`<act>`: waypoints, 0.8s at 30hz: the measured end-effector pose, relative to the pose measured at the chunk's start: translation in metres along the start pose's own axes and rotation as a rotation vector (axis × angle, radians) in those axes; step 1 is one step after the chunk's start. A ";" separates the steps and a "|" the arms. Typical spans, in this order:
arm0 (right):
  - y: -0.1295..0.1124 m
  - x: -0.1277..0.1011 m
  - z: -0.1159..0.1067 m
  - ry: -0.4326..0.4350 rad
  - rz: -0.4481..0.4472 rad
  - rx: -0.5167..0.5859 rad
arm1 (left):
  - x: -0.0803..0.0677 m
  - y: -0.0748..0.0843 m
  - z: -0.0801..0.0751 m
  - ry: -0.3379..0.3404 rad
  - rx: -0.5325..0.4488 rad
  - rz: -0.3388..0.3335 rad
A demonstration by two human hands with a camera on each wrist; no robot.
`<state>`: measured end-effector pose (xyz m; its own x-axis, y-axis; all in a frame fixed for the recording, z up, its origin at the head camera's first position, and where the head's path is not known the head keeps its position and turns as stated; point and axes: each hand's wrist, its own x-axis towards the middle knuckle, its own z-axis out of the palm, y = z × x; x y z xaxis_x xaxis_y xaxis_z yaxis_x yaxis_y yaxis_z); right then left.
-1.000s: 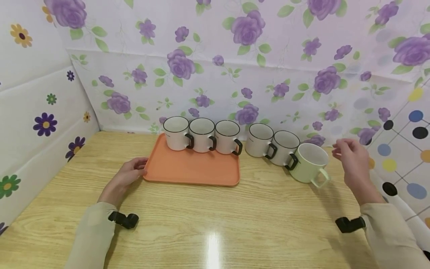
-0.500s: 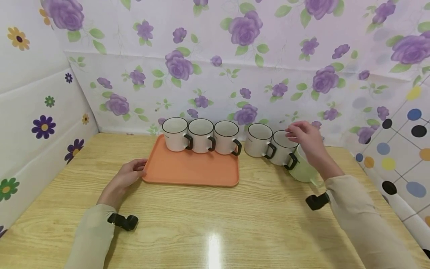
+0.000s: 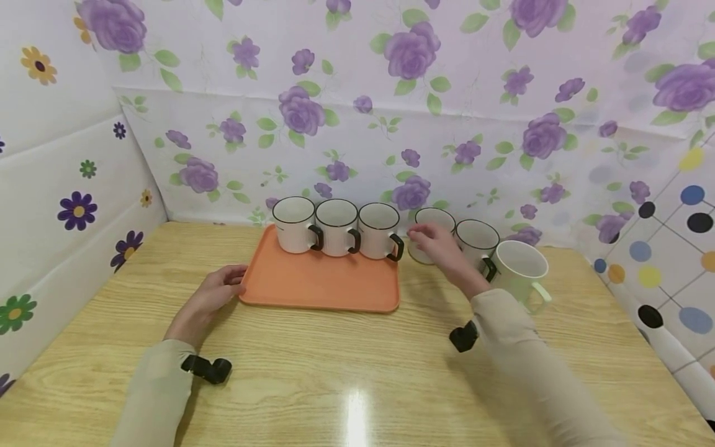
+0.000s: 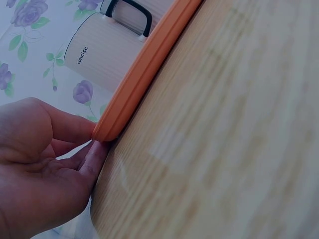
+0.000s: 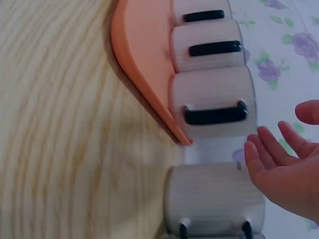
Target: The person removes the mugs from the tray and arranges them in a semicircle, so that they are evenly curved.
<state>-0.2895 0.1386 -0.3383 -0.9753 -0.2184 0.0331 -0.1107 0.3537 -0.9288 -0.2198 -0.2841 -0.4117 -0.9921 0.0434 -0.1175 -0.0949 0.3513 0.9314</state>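
My left hand (image 3: 215, 293) holds the left edge of the orange tray (image 3: 318, 282); the left wrist view shows thumb and fingers at the tray's rim (image 4: 130, 94). On the tray's back half stand a left white mug (image 3: 293, 233), a middle white mug (image 3: 335, 236) and a right white mug (image 3: 375, 237), all black-handled. My right hand (image 3: 447, 251) hovers with loose, parted fingers over a white mug (image 3: 423, 253) right of the tray, partly hiding it. In the right wrist view the hand (image 5: 284, 169) is beside that mug's rim, holding nothing.
Further right on the wooden table (image 3: 313, 372) stand another white mug (image 3: 469, 249) and a pale green mug (image 3: 511, 279), partly behind my right forearm. A purple-flowered cloth (image 3: 357, 149) hangs close behind the mugs.
My right hand has moved left from beyond the green mug, across the mugs, to the white one nearest the tray. The left hand, tray and mugs have stayed in place.
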 end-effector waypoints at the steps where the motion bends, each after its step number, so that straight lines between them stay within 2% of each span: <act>1: 0.002 0.002 0.005 0.007 0.006 -0.010 | 0.000 0.000 0.000 0.001 -0.001 -0.001; 3: 0.004 0.007 0.015 0.026 0.024 -0.006 | 0.000 0.000 0.000 0.001 0.000 0.000; 7: 0.007 0.014 0.031 0.074 0.069 0.076 | 0.000 0.000 0.000 0.001 0.004 0.005; 12: 0.012 0.022 0.045 0.175 0.111 0.138 | 0.000 -0.001 0.000 0.001 0.006 0.000; 14: 0.015 0.025 0.050 0.213 0.113 0.186 | 0.000 -0.001 0.000 0.000 0.003 -0.004; 18: 0.021 0.029 0.059 0.240 0.085 0.349 | 0.000 -0.001 0.000 -0.005 -0.008 -0.011; 21: 0.025 0.031 0.063 0.246 0.062 0.391 | 0.000 0.000 0.000 -0.010 -0.010 -0.015; 24: 0.028 0.032 0.067 0.262 0.036 0.367 | -0.001 0.001 -0.001 -0.010 -0.013 -0.017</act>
<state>-0.3115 0.0807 -0.3878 -0.9980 0.0422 0.0467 -0.0467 0.0002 -0.9989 -0.2191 -0.2843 -0.4106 -0.9896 0.0467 -0.1361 -0.1124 0.3398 0.9338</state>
